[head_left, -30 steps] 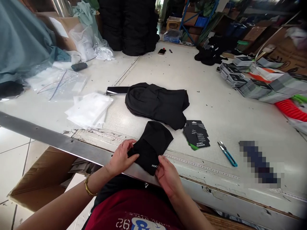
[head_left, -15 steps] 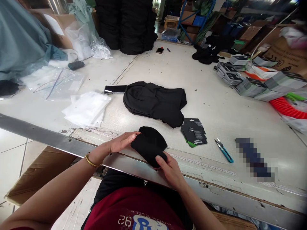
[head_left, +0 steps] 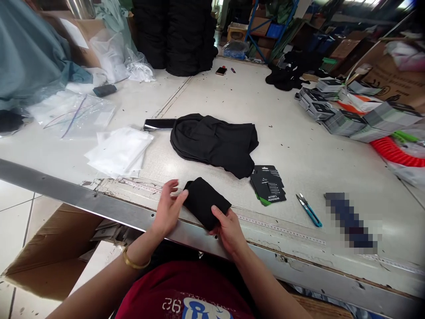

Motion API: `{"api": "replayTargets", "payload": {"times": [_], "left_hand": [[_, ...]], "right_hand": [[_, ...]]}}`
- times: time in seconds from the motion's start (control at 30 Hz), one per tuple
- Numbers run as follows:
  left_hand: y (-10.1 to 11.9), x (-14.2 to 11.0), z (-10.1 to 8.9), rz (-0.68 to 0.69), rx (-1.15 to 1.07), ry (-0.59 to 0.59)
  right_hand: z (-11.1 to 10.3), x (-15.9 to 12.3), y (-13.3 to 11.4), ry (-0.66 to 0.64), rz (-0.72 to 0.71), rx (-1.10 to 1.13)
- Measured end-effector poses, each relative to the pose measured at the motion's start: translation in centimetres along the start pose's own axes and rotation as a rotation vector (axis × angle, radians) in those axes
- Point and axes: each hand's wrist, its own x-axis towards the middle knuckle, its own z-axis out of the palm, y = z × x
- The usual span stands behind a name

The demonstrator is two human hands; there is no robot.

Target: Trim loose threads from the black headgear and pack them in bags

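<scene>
At the table's near edge lies a black balaclava [head_left: 206, 201], folded into a compact rectangle. My right hand [head_left: 229, 228] grips its lower right corner, thumb on top and fingers beneath. Beside its left end is my left hand [head_left: 169, 208], with fingers apart and the thumb at the folded edge. Just beyond, several more black balaclavas [head_left: 215, 141] lie flat in a stack. A pile of black header cards [head_left: 268, 184] printed "ACTOR'S HEADGEAR" sits to the right of that stack.
Thread snips [head_left: 309, 210] and a blurred dark strip [head_left: 352, 221] lie to the right. Clear plastic bags [head_left: 119, 150] are at left, near a phone-like dark object [head_left: 160, 124]. Small boxes [head_left: 348, 124] stand far right; tall black fabric stacks [head_left: 189, 40] rise behind.
The balaclava has gone from a loose, rounded fold to a neat rectangle. My left hand has moved right and turned upward, its fingers now spread. My right hand keeps its hold.
</scene>
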Motion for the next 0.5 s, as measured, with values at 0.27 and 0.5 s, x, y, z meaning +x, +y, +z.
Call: {"api": "replayTargets", "payload": {"times": [0.27, 0.5], "left_hand": [[1.7, -4.4, -0.2, -0.408, -0.573, -0.100], [1.8, -3.4, -0.7, -0.547, -0.634, -0.216]], "right_hand": [[3.6, -2.0, 2.8, -0.213, 0.170, 0.178], [0.4, -1.6, 0.7, -0.166, 0.059, 0.107]]}}
